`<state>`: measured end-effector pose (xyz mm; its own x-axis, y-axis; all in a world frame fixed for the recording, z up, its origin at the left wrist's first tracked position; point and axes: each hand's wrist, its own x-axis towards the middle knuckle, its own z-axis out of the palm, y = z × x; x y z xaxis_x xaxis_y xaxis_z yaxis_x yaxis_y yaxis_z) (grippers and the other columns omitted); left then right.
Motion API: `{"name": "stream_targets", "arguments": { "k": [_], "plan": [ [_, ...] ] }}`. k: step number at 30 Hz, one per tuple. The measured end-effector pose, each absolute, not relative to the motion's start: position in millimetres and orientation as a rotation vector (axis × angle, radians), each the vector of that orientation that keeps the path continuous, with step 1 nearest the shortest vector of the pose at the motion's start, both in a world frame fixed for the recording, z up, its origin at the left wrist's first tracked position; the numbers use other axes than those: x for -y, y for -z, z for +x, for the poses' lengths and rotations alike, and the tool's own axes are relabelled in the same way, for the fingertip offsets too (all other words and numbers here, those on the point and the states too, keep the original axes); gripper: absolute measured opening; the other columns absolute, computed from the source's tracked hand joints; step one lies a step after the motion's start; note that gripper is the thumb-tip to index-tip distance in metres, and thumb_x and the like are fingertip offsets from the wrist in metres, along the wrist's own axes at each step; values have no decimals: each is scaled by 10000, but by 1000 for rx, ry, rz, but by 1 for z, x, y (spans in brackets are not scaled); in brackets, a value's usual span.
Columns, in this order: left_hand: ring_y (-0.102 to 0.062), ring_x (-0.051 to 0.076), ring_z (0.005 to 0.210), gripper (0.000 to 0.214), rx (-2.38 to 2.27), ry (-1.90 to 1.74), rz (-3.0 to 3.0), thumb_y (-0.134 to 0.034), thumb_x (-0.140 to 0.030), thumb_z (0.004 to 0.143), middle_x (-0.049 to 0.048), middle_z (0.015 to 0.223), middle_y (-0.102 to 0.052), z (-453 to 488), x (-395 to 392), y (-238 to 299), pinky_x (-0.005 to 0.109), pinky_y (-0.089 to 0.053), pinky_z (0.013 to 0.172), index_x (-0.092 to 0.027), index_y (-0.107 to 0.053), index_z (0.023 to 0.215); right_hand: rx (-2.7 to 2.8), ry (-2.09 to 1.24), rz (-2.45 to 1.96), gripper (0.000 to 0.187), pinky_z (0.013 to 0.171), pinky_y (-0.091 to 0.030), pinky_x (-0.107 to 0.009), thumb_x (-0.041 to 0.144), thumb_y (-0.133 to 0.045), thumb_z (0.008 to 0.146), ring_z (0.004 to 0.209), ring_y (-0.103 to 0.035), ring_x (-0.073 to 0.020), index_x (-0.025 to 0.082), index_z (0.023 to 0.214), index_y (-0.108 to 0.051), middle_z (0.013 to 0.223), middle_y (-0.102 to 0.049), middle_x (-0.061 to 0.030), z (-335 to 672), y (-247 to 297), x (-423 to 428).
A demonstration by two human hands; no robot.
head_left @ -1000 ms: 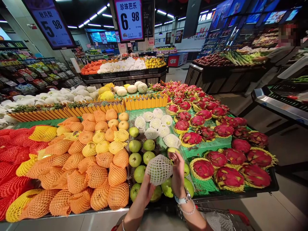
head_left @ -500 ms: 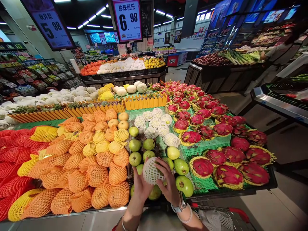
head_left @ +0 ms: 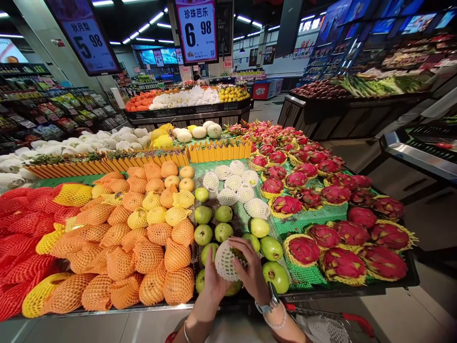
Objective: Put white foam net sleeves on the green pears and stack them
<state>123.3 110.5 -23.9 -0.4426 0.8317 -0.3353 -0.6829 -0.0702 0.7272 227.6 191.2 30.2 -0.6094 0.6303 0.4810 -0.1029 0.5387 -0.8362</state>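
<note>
Green-matted produce stand point(head_left: 333, 213), near edge: left hand point(head_left: 216, 287) and right hand point(head_left: 252, 275) clasp a round green fruit in white foam netting point(head_left: 224, 263); slack fingers could drop it.

Your head-worn camera looks forward and down from close above and behind your left hand point(head_left: 216, 282) and right hand point(head_left: 254, 276), taking in the fruit display point(head_left: 328, 215) around and beyond them.

Near fruit point(head_left: 224, 264) bright, colours strong, lit from above. Ceiling point(head_left: 131, 15) dark, broken by white tubes point(head_left: 156, 18). Signs point(head_left: 197, 45) glow. Glare on desk's near rim point(head_left: 181, 307), left. Floor point(head_left: 403, 309) at right falls into shadow. Wide-angle stretch at edges: left sign point(head_left: 84, 43) leans. Near fruit crisp; far left shelves point(head_left: 66, 112) dim, soft.
</note>
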Motion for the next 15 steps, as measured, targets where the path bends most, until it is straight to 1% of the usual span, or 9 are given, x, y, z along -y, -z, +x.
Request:
{"name": "stream_targets", "arguments": {
  "k": [1, 3, 5, 6, 9, 11, 12, 15],
  "plan": [
    [-663, 341, 1150, 731, -1009, -1740, 164, -466, -846, 761, 132, 1083, -747, 123, -110, 22, 507, -512, 1051, -210, -670, 1058, 1897, -1172, -460, 290, 1015, -502, -441, 301, -523, 946, 1168, -612, -266, 300, 1209, -647, 1238, -669, -70, 228, -28, -189],
    [-619, 346, 1223, 742, -964, -1741, 143, -550, -835, 720, 142, 1150, -727, 124, -109, 20, 504, -465, 1103, -203, -657, 1095, 1763, -1238, -528, 300, 1031, -486, -444, 366, -480, 972, 1190, -599, -266, 303, 1222, -635, 1265, -654, -69, 227, -21, -184],
    [-590, 344, 1264, 656, -1001, -1726, 175, -652, -744, 710, 136, 1174, -718, 126, -109, 22, 501, -434, 1133, -213, -653, 1094, 1658, -1295, -582, 355, 1076, -447, -456, 445, -432, 991, 1242, -567, -271, 306, 1257, -622, 1312, -634, -66, 225, -11, -180],
    [-587, 346, 1267, 615, -1034, -1725, 178, -666, -712, 712, 132, 1177, -717, 127, -110, 23, 504, -436, 1131, -221, -654, 1083, 1619, -1330, -601, 388, 1103, -422, -461, 488, -413, 993, 1266, -551, -273, 309, 1268, -620, 1332, -626, -62, 224, -6, -178],
    [-584, 342, 1267, 597, -1136, -1769, 148, -579, -726, 759, 124, 1235, -689, 131, -114, 23, 496, -472, 1098, -236, -637, 1094, 1425, -1501, -684, 469, 1148, -378, -453, 604, -376, 977, 1321, -513, -268, 336, 1275, -619, 1392, -596, -36, 219, 7, -179],
    [-580, 340, 1266, 629, -1244, -1837, 191, -522, -737, 791, 129, 1293, -648, 132, -115, 20, 499, -489, 1076, -231, -595, 1158, 1170, -1672, -752, 520, 1116, -421, -450, 677, -338, 954, 1346, -496, -256, 363, 1285, -587, 1438, -561, -24, 216, 12, -183],
    [-568, 338, 1274, 639, -1306, -1877, 241, -540, -726, 789, 128, 1320, -624, 132, -115, 17, 500, -481, 1080, -232, -565, 1194, 1034, -1772, -769, 553, 1084, -453, -460, 711, -311, 941, 1348, -499, -254, 375, 1309, -552, 1458, -543, -27, 216, 13, -184],
    [-523, 335, 1295, 661, -1559, -1955, 536, -698, -615, 739, 115, 1349, -569, 129, -111, 10, 511, -411, 1126, -249, -495, 1251, 771, -2037, -721, 663, 1006, -513, -506, 785, -252, 900, 1317, -545, -276, 389, 1407, -409, 1469, -529, -67, 217, 11, -184]
  ]
}}
